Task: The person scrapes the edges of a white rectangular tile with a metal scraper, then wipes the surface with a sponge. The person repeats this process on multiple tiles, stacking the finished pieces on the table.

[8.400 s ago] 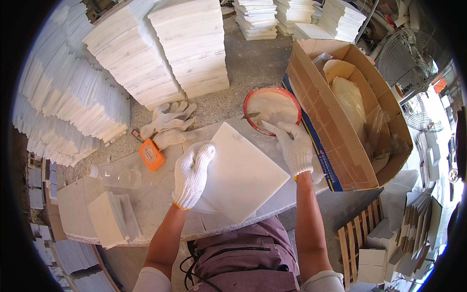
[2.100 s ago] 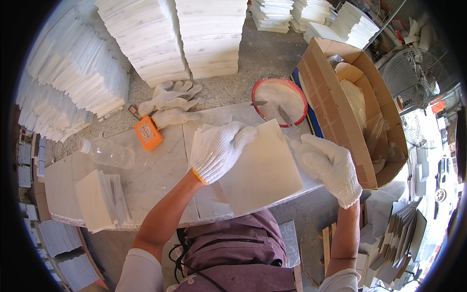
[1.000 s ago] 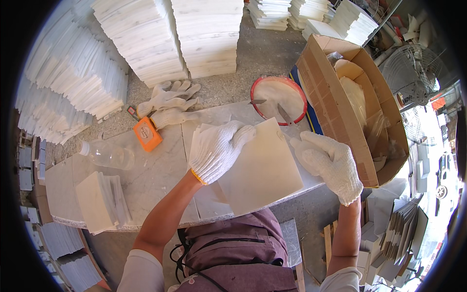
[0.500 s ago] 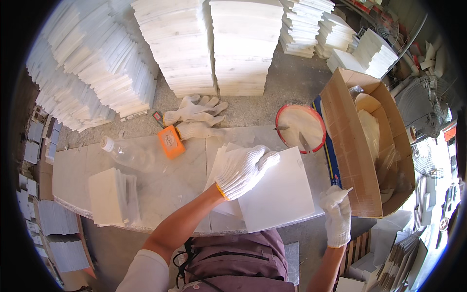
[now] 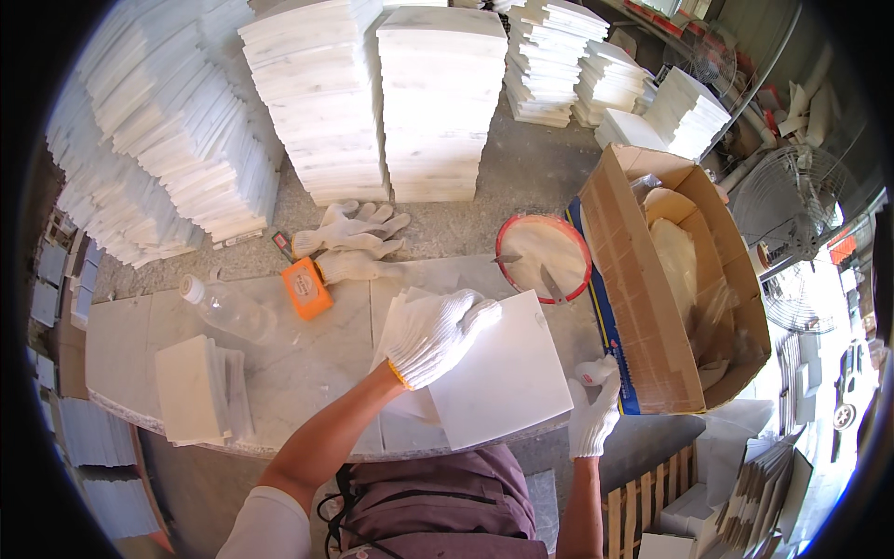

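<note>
The left hand (image 5: pixel 438 337), in a white knit glove, lies flat with fingers spread on the near-left part of a square white stone tile (image 5: pixel 498 373); it presses down rather than grips. The tile rests on the pale marble tabletop (image 5: pixel 307 363), over the near edge, on top of a few similar white pieces whose corners peek out on the left. The right hand (image 5: pixel 594 419), also gloved, is off the near right corner of the tile, loosely curled with fingers pointing up and nothing visible in it; whether it touches the tile's edge I cannot tell.

Judging from this, the step in hand is steadying or squaring the tile on the stack below. The next move would call for the right hand to close on the near right edge so both hands can shift or lift the slab without letting it slip off the tabletop.

Just beyond the tile sits a round red-rimmed basin of white paste (image 5: pixel 543 258) with a metal blade lying in it. To the far left lie a spare pair of white knit gloves (image 5: pixel 349 244), an orange box-shaped tool (image 5: pixel 307 287) and a clear plastic bottle (image 5: pixel 226 312) on its side. An open brown cardboard box (image 5: pixel 652 279) stands to the right.

The box's contents are wrapped in plastic and hard to make out. The pieces under the tile are mostly covered, so their number is unclear.
</note>
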Motion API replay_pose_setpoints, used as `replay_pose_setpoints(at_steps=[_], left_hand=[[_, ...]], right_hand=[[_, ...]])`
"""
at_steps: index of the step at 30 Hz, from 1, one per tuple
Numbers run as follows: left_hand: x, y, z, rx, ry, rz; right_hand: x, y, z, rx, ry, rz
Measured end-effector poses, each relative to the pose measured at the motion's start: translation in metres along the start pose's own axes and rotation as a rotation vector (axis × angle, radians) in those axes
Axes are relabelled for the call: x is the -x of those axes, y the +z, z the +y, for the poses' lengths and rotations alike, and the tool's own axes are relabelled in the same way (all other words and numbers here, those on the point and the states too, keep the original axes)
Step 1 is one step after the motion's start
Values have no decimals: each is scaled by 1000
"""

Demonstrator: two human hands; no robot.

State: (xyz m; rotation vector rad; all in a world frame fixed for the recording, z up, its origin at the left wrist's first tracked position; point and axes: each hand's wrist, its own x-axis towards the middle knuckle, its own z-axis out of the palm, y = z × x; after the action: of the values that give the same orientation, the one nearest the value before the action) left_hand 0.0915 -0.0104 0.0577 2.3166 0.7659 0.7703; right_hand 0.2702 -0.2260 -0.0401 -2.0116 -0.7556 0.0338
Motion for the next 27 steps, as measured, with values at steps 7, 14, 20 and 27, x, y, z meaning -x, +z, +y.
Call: replay_pose_setpoints(at_steps=[7, 14, 20, 27], left_hand=[[-1, 6, -2, -28, -44, -51], [-3, 10, -1, 82, -93, -88], [3, 13, -20, -196, 122, 59], [-3, 12, -8, -115, -17, -52]], right_hand=[[20, -17, 3, 139, 56, -14], [43, -42, -62, -72, -25, 114], [-64, -14, -116, 67, -232, -96], [-130, 43, -89, 578, -166, -394]])
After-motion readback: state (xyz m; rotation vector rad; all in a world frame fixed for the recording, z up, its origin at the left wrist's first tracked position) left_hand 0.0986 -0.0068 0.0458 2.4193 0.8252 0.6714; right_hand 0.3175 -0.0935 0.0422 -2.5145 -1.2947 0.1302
